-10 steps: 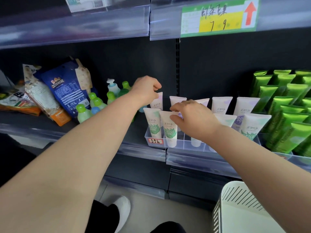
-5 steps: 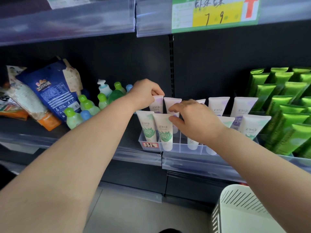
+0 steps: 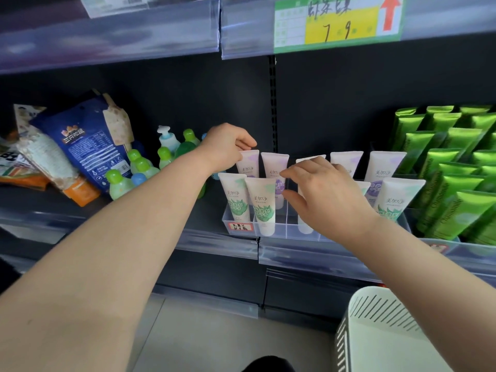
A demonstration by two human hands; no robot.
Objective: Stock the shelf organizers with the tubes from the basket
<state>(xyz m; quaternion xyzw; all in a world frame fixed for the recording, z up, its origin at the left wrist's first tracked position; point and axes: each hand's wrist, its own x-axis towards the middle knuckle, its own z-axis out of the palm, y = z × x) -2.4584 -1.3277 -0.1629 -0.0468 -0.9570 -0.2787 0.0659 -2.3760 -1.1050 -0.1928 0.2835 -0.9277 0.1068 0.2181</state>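
**White tubes in a clear shelf organizer, both hands at the back row**

Seen from a head camera looking down at a dark store shelf. A clear plastic organizer sits at the shelf's front edge, split into narrow compartments. White tubes stand upright in it, caps down: two green-leaf tubes side by side at the front left and more behind them.

The left hand reaches in from the left. Its fingers are curled and pinch the flat top edge of a purple-print tube in the back row. Just beside it stands a second purple-print tube. The right hand hovers over the middle compartments with loosely spread fingers, holding nothing. Its index fingertip reaches that second tube's right edge; actual contact cannot be told.

Shiny green tubes are packed in rows on the right. Small green-capped bottles and a blue snack bag lie on the left. A white slotted basket shows at the lower right; its contents are out of view.
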